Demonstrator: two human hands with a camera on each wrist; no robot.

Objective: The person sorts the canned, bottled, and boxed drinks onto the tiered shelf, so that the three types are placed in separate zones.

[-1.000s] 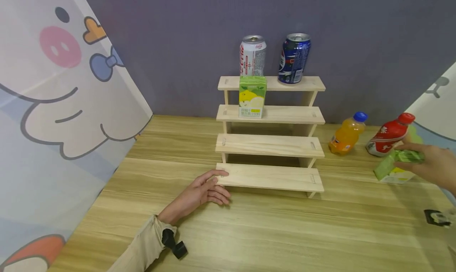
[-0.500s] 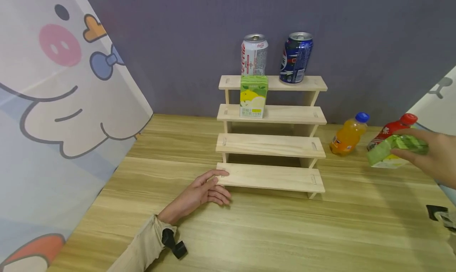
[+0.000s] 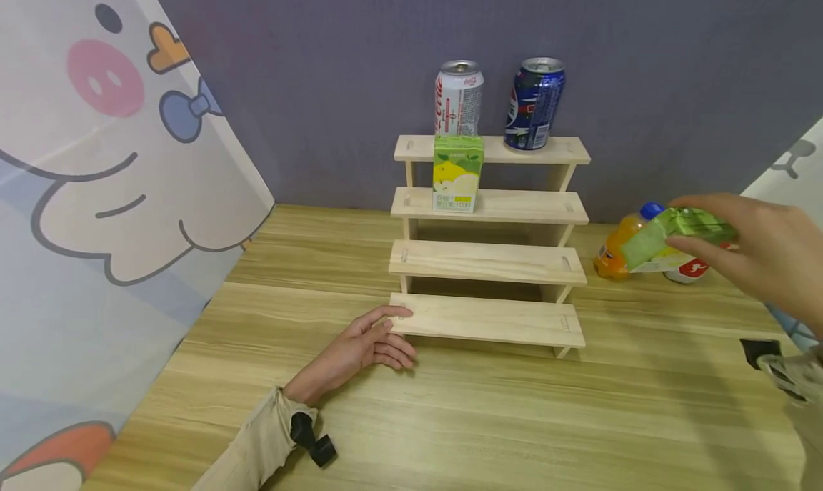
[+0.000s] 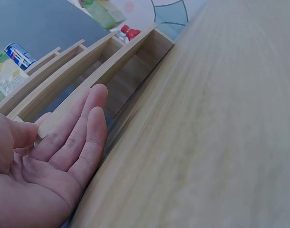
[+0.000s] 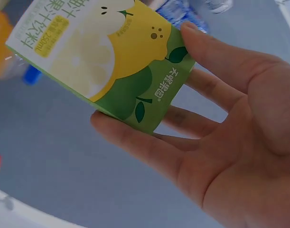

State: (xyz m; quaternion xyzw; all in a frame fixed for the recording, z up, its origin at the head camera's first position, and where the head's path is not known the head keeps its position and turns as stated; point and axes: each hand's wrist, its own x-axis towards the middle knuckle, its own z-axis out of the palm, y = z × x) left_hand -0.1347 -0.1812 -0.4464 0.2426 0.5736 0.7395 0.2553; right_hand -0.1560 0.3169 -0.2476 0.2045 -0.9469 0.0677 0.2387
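I have the green juice carton (image 5: 102, 61) raised above the table (image 3: 489, 419), right of the wooden rack (image 3: 489, 262), pinched between thumb and fingers of my right hand (image 3: 765, 244). It partly covers the orange bottle (image 3: 609, 262) on my feed. My left hand (image 3: 366, 348), fingers loosely extended, touches the rack's lowest step.

You face a plain grey back wall (image 3: 321, 141). On your left, a pale panel (image 3: 58, 341) carries a cartoon with a pink oval (image 3: 106, 51) and a blue bow (image 3: 176, 123) (outlined in dark lines); another panel (image 3: 800, 180) stands at your right. Your table (image 3: 482, 419) shows a yellowish wood grain, with a soft shadow (image 3: 694, 398) across its right side.
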